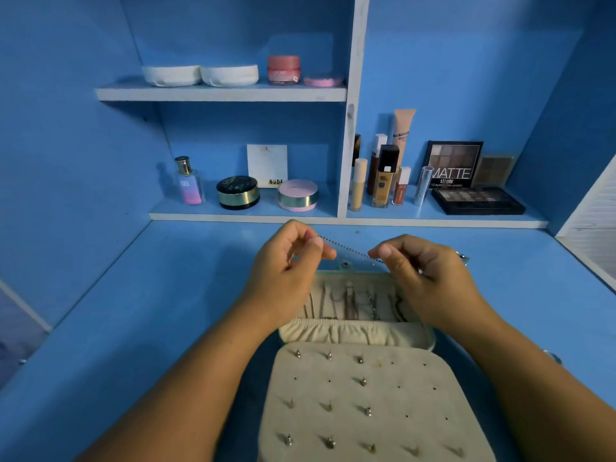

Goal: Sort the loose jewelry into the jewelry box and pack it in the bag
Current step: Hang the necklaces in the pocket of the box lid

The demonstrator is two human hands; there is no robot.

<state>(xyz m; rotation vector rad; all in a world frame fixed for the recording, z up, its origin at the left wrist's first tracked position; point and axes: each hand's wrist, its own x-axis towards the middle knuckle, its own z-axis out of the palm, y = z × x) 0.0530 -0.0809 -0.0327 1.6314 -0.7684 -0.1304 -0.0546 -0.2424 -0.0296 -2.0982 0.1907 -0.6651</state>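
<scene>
A cream jewelry box (356, 331) lies open on the blue desk in front of me. Its near flap (360, 405) carries several earring studs in rows of holes. Its far half holds several chains (353, 303) hanging above a gathered pocket. My left hand (286, 261) and my right hand (420, 271) are raised over the far half. Between them a thin silver chain (346, 247) is stretched taut, one end pinched in each hand's fingertips.
A shelf unit at the back holds a perfume bottle (189, 181), round compacts (237, 192), foundation bottles (383, 176) and eyeshadow palettes (476, 200). A small shiny object (462, 256) lies on the desk just right of my right hand. A white panel (593, 228) stands at the right edge.
</scene>
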